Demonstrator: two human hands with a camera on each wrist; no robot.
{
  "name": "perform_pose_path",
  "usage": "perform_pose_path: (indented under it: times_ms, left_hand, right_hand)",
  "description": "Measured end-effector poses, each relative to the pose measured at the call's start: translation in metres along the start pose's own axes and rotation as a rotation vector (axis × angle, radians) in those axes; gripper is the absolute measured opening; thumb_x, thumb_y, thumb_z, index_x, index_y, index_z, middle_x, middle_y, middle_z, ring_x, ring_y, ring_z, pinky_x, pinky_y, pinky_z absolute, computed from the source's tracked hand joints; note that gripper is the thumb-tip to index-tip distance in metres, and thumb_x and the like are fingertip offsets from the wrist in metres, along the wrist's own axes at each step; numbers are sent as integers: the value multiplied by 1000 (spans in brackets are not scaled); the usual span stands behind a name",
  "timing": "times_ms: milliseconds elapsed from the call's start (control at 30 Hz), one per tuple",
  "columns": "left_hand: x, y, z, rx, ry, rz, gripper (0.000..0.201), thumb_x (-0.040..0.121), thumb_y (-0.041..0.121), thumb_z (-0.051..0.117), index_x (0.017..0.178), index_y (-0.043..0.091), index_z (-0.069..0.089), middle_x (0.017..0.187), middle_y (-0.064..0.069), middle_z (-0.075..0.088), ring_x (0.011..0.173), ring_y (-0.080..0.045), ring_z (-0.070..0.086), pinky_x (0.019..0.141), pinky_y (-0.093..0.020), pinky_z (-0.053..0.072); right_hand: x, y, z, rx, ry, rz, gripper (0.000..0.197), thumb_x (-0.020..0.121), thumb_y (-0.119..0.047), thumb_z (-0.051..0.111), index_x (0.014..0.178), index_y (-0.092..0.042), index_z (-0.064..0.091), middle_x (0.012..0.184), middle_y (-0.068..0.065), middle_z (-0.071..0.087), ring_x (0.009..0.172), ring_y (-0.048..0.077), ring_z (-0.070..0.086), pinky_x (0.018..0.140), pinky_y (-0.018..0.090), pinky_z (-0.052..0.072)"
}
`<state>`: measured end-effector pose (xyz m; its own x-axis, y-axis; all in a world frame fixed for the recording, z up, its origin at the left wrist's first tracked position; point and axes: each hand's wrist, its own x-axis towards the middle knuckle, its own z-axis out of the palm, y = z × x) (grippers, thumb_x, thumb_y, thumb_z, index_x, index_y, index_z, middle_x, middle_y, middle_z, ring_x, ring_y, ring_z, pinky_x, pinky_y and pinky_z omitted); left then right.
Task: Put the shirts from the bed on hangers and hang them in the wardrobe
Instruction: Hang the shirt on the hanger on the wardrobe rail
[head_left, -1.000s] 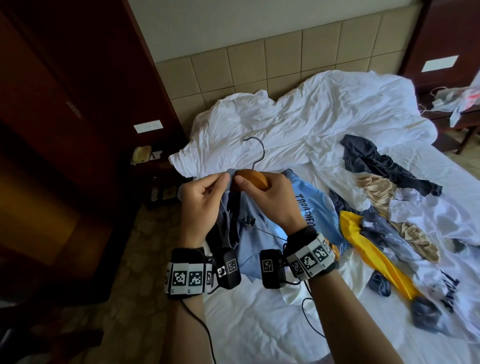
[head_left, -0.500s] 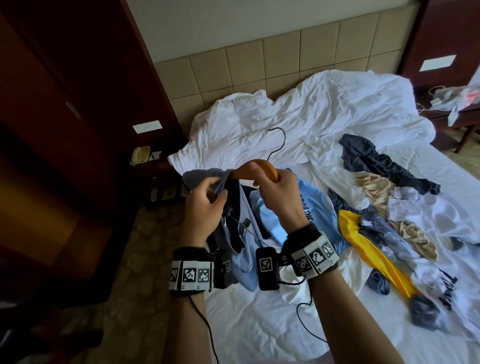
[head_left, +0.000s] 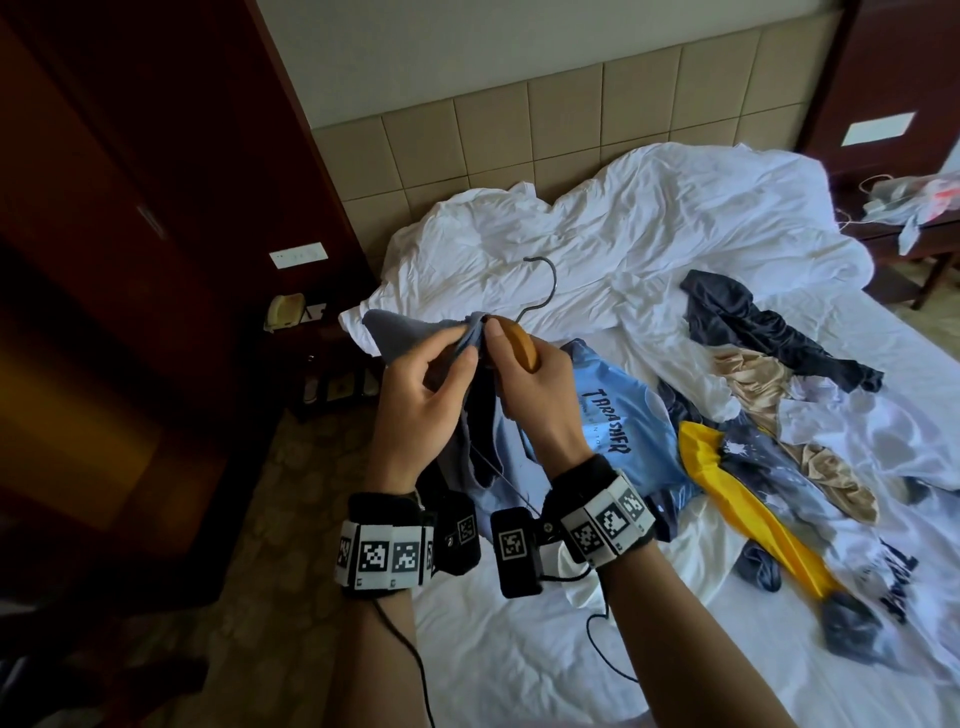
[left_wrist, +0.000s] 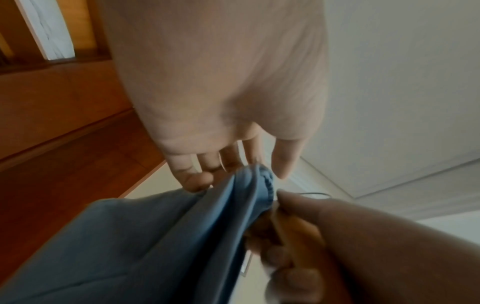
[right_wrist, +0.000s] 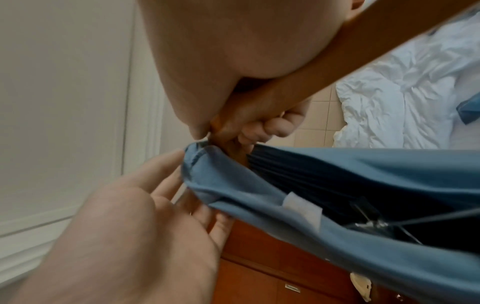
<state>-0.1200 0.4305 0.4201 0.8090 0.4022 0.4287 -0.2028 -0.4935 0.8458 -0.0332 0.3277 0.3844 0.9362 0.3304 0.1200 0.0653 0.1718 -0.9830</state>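
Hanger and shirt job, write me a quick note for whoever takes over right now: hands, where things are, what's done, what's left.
Left hand: pinches the collar edge of the grey-blue shirt, pulling it over the hanger.
Right hand: grips the wooden hanger by one arm, its metal hook pointing up.
Both are held above the near edge of the bed.
Done: the hanger is partly inside this shirt.
Left: seat the shirt fully and hang it in the wardrobe on the left. Then do the same for the light blue printed shirt and the pile of clothes on the bed.
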Motion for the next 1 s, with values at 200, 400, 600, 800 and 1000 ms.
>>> perform_pose_path:
  times_ms: [200,400,600,800,1000]
  left_hand:
    - [4,-19,-15,334,177,-1,51,104,37,52,153,24,48,156,-3,40,146,-12,36,118,-32,34]
    - [3,-20,-18,549,267,10,54,105,41,44,156,26,40,170,-6,24,158,-24,17,126,-57,15]
    - [2,1,-3,194,182,161,30,106,9,52,133,9,65,142,-1,63,136,-9,54,114,-38,44]
    - [3,19,0,70,99,175,28,104,0,51,126,7,66,127,0,70,122,-17,65,104,-39,51]
    - [13,-13,-28,445,282,17,60,104,37,46,159,16,36,170,-8,23,158,-22,17,126,-51,23]
  right_hand:
    - [-5,-13,-4,42,61,-132,41,101,-44,68,63,-32,63,58,-12,55,57,11,51,56,28,42]
    - [-6,-14,-13,99,-9,-187,54,97,-52,68,64,-11,56,56,4,45,54,19,42,53,33,34]
    - [-4,-12,-12,110,36,-213,63,96,-54,66,75,3,52,62,22,45,57,24,42,54,41,37]
    - [0,-11,-22,156,47,-180,25,101,-46,67,105,-23,74,74,-13,63,66,6,55,62,22,44]
    - [-2,-11,-33,72,-67,-192,41,105,-25,66,64,-33,63,50,-20,55,49,-1,53,53,10,39]
